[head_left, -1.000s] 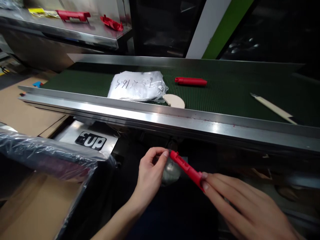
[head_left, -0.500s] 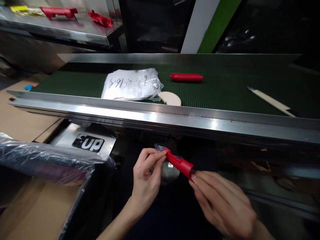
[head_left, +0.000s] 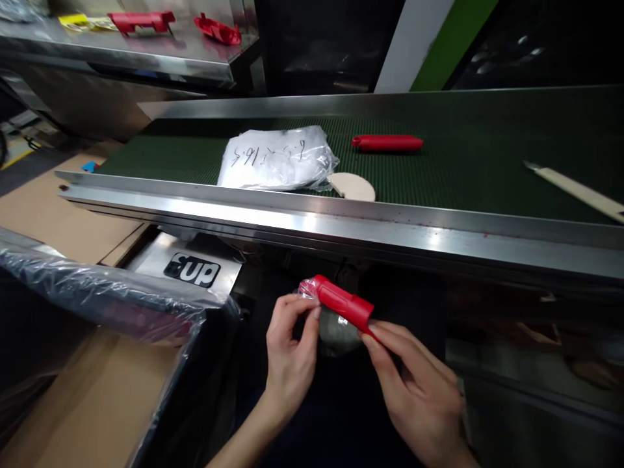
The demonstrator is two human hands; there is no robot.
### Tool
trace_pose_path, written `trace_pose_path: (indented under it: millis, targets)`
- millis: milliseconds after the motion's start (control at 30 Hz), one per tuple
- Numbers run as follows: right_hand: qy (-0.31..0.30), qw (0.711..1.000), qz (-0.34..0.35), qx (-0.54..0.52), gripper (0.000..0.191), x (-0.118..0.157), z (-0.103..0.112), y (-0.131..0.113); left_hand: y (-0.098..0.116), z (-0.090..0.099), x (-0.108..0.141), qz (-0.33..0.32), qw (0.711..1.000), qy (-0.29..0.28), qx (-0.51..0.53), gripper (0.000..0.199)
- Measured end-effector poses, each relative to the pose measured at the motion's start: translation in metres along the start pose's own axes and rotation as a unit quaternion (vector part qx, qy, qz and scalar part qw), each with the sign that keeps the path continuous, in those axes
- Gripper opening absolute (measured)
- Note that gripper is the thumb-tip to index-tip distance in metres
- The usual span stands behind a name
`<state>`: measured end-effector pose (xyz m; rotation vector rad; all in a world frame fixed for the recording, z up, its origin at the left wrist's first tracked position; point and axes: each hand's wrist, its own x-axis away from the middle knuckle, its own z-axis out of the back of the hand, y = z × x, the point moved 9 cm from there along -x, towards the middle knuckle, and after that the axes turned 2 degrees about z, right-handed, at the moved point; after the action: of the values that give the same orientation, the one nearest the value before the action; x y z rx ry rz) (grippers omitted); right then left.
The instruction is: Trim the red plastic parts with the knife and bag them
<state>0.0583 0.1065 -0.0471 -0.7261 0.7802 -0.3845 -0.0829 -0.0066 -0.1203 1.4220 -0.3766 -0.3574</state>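
Grips the lower right end of a red piece point(head_left: 344, 301) between thumb and fingers of the right hand point(head_left: 419, 390), in the air below the near rail point(head_left: 273, 208) of the belt point(head_left: 458, 172), tilted with the other end up and to the left. Pinches with thumb and forefinger of the left hand point(head_left: 291, 344) at thin clear film point(head_left: 307, 288) by that upper end; cannot tell from here about any hold on the piece itself. Looks like moulded plastic: probably light and stiff, smooth and slightly slippery, unlikely to dent under a pinch but perhaps fragile at any thin edges. Best held by the bare lower end, across the sides, without squeezing hard. Calls for a gentler touch with the film, likely limp, clingy and easy to tear, so best taken by an edge. Lying beyond on the belt: another red piece point(head_left: 387, 143), a white pack point(head_left: 270, 159) with handwriting, a beige disc point(head_left: 355, 187) and a knife point(head_left: 575, 188).
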Motion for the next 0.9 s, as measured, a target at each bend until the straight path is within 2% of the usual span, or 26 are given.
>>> trace_pose_path:
  millis: [100,233,400,500,600,667,800,900]
  targets:
    - [-0.077,0.994,0.080,-0.005,0.029,-0.002,-0.011,-0.009,-0.021,0.013,-0.002,0.079,0.997,0.019,0.014,0.016]
    - [-0.140,0.984,0.102,-0.046,0.036,0.014,-0.040,-0.005,-0.065,0.029,0.003,0.171,0.985,0.024,0.032,0.026]
    - [-0.231,0.962,0.144,-0.026,0.033,0.046,-0.087,0.000,-0.121,0.052,0.013,0.240,0.971,-0.004,-0.002,0.022]
    - [-0.275,0.945,0.175,-0.016,0.032,0.056,-0.104,0.000,-0.139,0.066,0.016,0.252,0.966,-0.031,-0.052,0.022]
    - [-0.313,0.925,0.218,0.000,0.030,0.063,-0.114,-0.002,-0.145,0.075,0.016,0.236,0.965,-0.053,-0.097,0.024]
    - [-0.333,0.910,0.246,0.010,0.028,0.067,-0.117,-0.004,-0.142,0.078,0.015,0.207,0.969,-0.056,-0.122,0.024]
    - [-0.360,0.885,0.293,0.018,0.025,0.069,-0.116,-0.008,-0.119,0.074,0.016,0.118,0.979,-0.057,-0.154,0.022]
    - [-0.363,0.884,0.293,0.023,0.026,0.066,-0.111,-0.009,-0.097,0.065,0.020,0.062,0.983,-0.073,-0.160,0.021]
